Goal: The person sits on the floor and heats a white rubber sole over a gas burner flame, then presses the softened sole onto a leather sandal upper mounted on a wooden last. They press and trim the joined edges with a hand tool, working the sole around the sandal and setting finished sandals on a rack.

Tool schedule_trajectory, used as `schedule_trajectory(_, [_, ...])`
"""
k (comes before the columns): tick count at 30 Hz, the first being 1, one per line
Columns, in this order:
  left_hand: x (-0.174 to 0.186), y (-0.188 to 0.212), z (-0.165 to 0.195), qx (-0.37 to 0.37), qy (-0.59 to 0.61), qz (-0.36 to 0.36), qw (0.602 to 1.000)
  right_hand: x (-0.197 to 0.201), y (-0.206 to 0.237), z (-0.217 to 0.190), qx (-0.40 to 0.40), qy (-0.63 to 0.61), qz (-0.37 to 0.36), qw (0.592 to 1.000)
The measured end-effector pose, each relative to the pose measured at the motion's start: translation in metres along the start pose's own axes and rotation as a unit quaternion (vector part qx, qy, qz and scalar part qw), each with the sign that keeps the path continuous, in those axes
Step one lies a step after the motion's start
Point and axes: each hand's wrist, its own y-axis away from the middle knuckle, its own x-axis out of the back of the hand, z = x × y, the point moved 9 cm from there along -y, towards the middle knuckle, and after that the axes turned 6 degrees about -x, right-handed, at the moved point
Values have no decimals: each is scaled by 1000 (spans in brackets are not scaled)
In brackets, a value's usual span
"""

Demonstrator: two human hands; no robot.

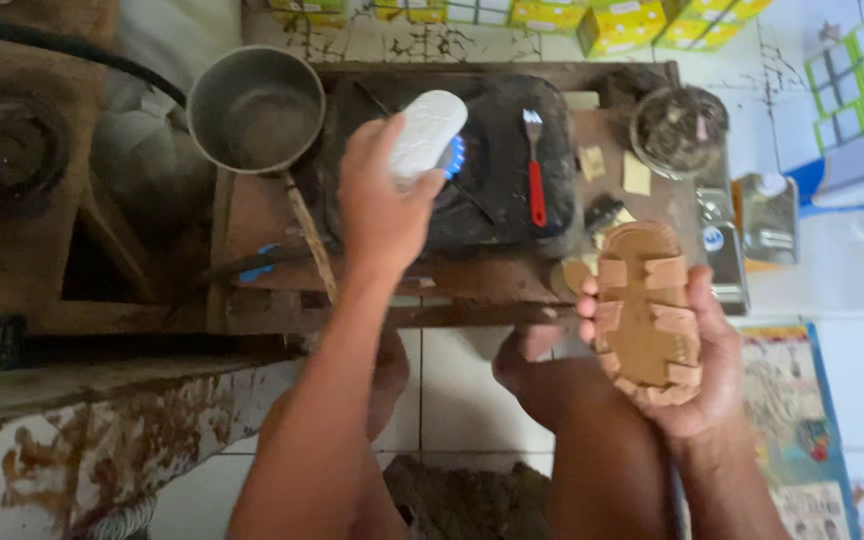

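I am looking down over both hands, and each is closed around a piece of footwear. My left hand (384,215) is wrapping its fingers round a white shoe sole (426,134), holding it out at about twelve o'clock right above a small blue flame (455,157) on the blackened stove (497,160), I judge so the heat can reach its underside. My right hand (697,365) is cupping a tan sandal upper (644,310) at about three o'clock, its folded strap tabs facing up toward me and kept well apart from the flame. A red-handled brush (535,168) is lying on the stove top just to the right of the flame, within easy reach. At eleven o'clock a grey metal pot (255,107) is standing on the wooden bench (252,215); it is looking empty as far as I can see. At one o'clock a round tin (679,128) is holding a dark mass I cannot identify. Yellow boxes (620,22) are stacked along the far edge.
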Motion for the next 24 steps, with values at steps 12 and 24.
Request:
schedule_trajectory(12, [51, 163, 96, 345, 643, -63, 681, -20, 97, 68, -34, -104, -5, 994])
schedule_trajectory(24, [51, 245, 156, 262, 686, -36, 678, -53, 180, 95, 175, 381, 129, 899])
